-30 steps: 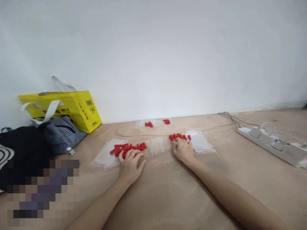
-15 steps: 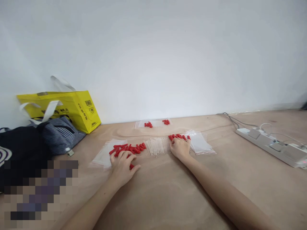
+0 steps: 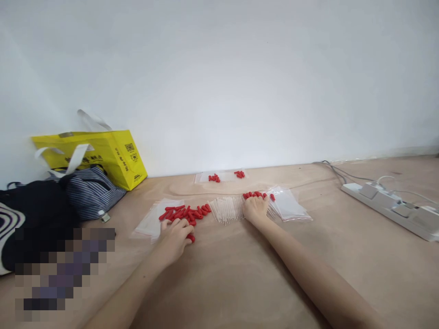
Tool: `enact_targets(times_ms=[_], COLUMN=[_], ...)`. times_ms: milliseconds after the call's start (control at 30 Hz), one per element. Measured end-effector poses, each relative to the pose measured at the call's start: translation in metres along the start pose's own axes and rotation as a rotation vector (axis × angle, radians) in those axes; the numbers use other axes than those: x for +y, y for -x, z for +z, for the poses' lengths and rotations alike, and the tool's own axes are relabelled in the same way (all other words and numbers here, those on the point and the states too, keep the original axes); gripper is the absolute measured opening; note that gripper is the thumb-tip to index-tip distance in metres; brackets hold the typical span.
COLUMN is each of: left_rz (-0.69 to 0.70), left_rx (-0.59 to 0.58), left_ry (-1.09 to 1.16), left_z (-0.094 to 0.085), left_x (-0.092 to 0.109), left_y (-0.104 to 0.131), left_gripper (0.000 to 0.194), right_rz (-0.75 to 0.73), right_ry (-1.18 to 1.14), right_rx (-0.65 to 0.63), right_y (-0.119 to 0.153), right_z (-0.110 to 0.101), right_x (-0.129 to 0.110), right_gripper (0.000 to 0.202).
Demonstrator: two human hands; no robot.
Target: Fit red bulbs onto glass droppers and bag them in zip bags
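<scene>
My left hand point(image 3: 176, 235) is at the near side of a pile of small red tapered caps point(image 3: 187, 211). Its thumb and fingers close around one red cap point(image 3: 191, 237), which pokes out beside the thumb. My right hand point(image 3: 255, 209) has its fingers curled down at a row of red caps point(image 3: 255, 194); its fingertips are hidden, so what it grips cannot be made out. Between both hands thin whitish sticks point(image 3: 226, 209) lie side by side. Clear plastic bags lie under the left pile point(image 3: 146, 225) and right of my right hand point(image 3: 291, 204).
Farther back, near the wall, a clear bag point(image 3: 202, 177) carries more red caps and sticks. A yellow bag point(image 3: 126, 157), a striped bag point(image 3: 92, 192) and a black bag point(image 3: 37, 210) stand at left. A white power strip point(image 3: 391, 205) with plugs and cables lies at right.
My left hand's thumb has drawn in toward its fingers at the red cap. My right hand has shifted slightly, showing more of the sticks and bag beside it. The view has moved a little.
</scene>
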State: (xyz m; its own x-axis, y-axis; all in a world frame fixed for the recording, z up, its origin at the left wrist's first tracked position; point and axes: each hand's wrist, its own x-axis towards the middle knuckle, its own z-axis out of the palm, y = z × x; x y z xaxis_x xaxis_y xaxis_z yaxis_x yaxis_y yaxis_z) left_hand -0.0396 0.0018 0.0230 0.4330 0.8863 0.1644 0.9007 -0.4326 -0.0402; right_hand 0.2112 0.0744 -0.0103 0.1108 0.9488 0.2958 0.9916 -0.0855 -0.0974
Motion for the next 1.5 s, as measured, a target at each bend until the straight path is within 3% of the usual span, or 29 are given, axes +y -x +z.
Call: enact_targets(times_ms=[167,333,467,633,900,1167,1400,1500], left_rz=[0.123,0.173,0.162,0.099,0.072,0.021,0.021,0.010], left_rx=[0.145,0.246,0.298,0.271,0.290,0.301,0.265,0.217], left_ry=[0.067,0.274,0.332,0.349,0.359,0.418,0.700,0.656], left_z=[0.006,0.019,0.028,0.032,0.031,0.033,0.036,0.037], left_x=[0.015,0.050,0.063,0.059,0.062,0.057,0.050,0.046], left_y=[-0.001,0.001,-0.003,-0.010,-0.011,-0.011,-0.011,-0.010], left_gripper=[0.008,0.007,0.007,0.017,0.013,0.025,0.010,0.010], right_rz=[-0.093,-0.506,-0.682,-0.685,-0.694,-0.660,-0.651,-0.659], right_ry=[0.007,-0.171,-0.373,-0.471,-0.546,-0.559,-0.563,-0.555], right_rx=[0.071,0.212,0.221,0.203,0.096,0.094,0.110,0.106], right_y=[0.026,0.069,0.085,0.084,0.089,0.089,0.089,0.088], right_z=[-0.013,-0.013,-0.009,-0.007,-0.004,-0.009,-0.009,-0.008], right_x=[0.006,0.025,0.037,0.035,0.020,0.022,0.024,0.024], right_gripper=[0.024,0.021,0.021,0.024,0.025,0.021,0.020,0.020])
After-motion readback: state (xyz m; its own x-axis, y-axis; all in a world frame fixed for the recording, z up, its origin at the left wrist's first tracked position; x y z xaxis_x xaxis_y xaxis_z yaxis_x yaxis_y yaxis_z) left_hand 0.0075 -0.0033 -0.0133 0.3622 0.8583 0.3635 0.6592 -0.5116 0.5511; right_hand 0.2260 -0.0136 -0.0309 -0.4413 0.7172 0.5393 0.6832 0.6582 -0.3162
